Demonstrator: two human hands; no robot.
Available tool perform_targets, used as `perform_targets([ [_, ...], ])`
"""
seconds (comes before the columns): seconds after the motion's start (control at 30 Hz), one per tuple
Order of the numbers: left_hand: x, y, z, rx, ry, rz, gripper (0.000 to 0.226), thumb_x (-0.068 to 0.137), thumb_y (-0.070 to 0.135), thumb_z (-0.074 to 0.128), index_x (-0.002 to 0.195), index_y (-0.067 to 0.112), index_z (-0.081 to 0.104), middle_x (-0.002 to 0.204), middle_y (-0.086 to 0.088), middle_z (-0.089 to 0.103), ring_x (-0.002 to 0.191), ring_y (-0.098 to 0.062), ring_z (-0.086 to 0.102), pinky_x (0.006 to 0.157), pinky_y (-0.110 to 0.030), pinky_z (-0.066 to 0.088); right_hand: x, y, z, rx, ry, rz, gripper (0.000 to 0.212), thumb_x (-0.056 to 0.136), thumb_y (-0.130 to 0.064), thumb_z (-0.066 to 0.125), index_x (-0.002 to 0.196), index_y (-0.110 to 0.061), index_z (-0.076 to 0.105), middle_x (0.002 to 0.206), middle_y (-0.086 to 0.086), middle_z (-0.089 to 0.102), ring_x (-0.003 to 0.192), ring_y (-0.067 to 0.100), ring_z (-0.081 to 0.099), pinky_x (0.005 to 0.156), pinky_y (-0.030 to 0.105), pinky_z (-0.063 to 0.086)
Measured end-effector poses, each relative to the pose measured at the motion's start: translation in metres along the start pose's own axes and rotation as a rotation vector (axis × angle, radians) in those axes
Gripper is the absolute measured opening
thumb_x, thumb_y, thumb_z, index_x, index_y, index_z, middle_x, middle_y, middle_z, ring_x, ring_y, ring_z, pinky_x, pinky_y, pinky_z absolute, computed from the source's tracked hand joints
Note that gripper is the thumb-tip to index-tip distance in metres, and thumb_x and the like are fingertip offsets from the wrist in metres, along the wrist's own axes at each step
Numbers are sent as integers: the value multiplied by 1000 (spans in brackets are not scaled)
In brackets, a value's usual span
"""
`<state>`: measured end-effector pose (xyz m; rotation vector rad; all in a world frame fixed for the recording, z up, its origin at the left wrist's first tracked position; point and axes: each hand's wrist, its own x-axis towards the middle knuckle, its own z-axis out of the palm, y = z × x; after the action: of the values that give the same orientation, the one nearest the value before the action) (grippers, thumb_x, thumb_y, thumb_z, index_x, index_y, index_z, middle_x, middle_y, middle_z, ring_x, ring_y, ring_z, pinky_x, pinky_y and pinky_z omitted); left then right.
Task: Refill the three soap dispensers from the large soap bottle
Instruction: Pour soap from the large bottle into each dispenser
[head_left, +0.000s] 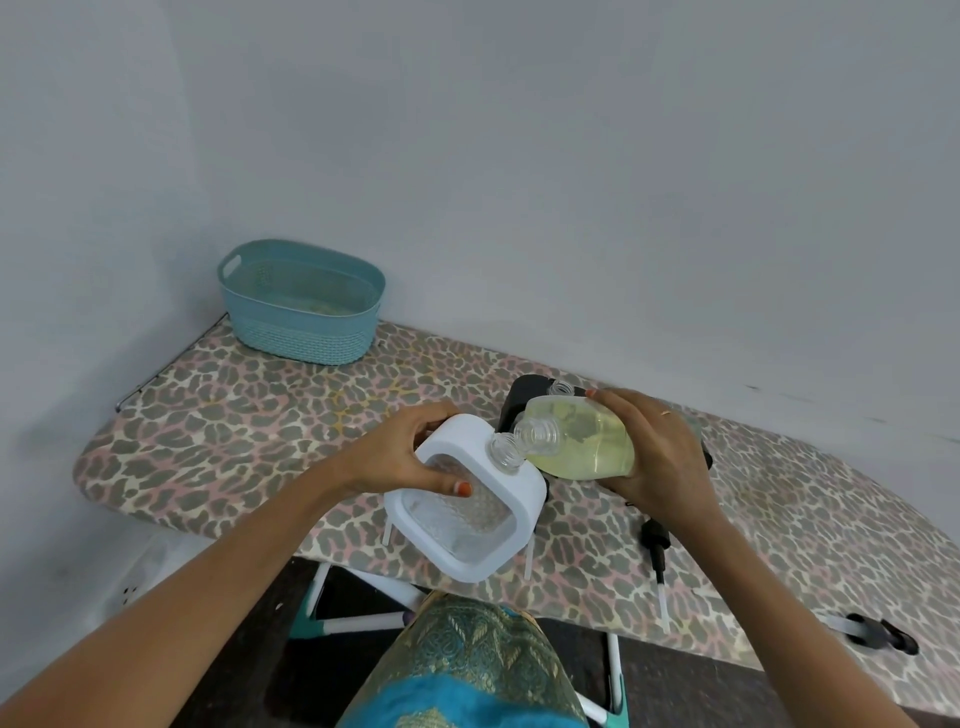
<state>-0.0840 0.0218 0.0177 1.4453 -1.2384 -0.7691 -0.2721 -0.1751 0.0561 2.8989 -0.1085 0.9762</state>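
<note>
Teal and gold patterned clothing (467, 670) fills the bottom of the view, at the near edge of the ironing board (234, 431), which has a leopard-print cover.

Above that near edge, the left hand (410, 457) grips a white soap dispenser (524, 491) with a clear textured body. The fingers curl over its far side and the thumb presses on its clear front. The dispenser is tilted, and its open clear neck (503, 453) points up and to the right.

The right hand (654, 457) is wrapped around the large soap bottle (582, 436), which lies almost on its side and holds pale yellow-green liquid. The bottle's open threaded mouth (537, 434) sits just beside the dispenser's neck, slightly above it. Whether soap is flowing cannot be told.

Directly behind the two containers, toward the board's far edge, a black soap dispenser (524, 395) stands on the cover, its clear open neck showing above the large bottle.

A black pump head (655, 545) with a white tube lies on the cover to the right of the white dispenser, close to the near edge.

A teal woven-look basket (306, 338) stands at the board's far left corner, against the grey wall (519, 182), well apart from both hands.
</note>
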Motion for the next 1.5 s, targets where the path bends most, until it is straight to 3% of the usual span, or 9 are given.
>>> perform_targets([
  [0.23, 0, -3, -1, 1, 19, 10, 63, 47, 62, 78, 97, 28, 59, 90, 14, 65, 85, -8, 63, 75, -19, 50, 2, 3, 2, -34, -34, -11, 56, 71, -45, 54, 117, -14, 45, 106, 12, 66, 92, 28, 64, 72, 33, 51],
  [0.6, 0, -3, -1, 9, 25, 16, 59, 47, 63, 77, 93, 30, 58, 86, 18, 64, 80, -2, 61, 72, -15, 47, 6, 3, -2, -65, -48, -44, 55, 73, -45, 54, 116, -12, 46, 105, 13, 67, 87, 29, 66, 67, 35, 52],
  [1.1, 0, -5, 4, -10, 46, 16, 60, 46, 64, 77, 93, 33, 58, 87, 19, 64, 81, -1, 62, 73, -14, 48, 6, 4, -7, -101, -33, -61, 54, 72, -44, 54, 116, -13, 47, 104, 12, 67, 88, 28, 66, 72, 32, 51],
  [1.33, -2, -9, 5, -8, 47, 17, 57, 48, 56, 81, 95, 33, 58, 91, 16, 66, 85, -6, 64, 75, -19, 51, 8, 5, -10, -116, -25, -72, 65, 60, -37, 71, 114, -12, 48, 103, 12, 67, 86, 28, 67, 72, 33, 51],
  [1.5, -1, -9, 7, -17, 57, 25, 60, 47, 63, 77, 95, 33, 57, 90, 18, 66, 84, -3, 63, 73, -17, 50, 7, 7, -10, -130, -23, -87, 77, 51, -31, 88, 114, -11, 48, 102, 14, 67, 87, 30, 67, 73, 35, 52],
])
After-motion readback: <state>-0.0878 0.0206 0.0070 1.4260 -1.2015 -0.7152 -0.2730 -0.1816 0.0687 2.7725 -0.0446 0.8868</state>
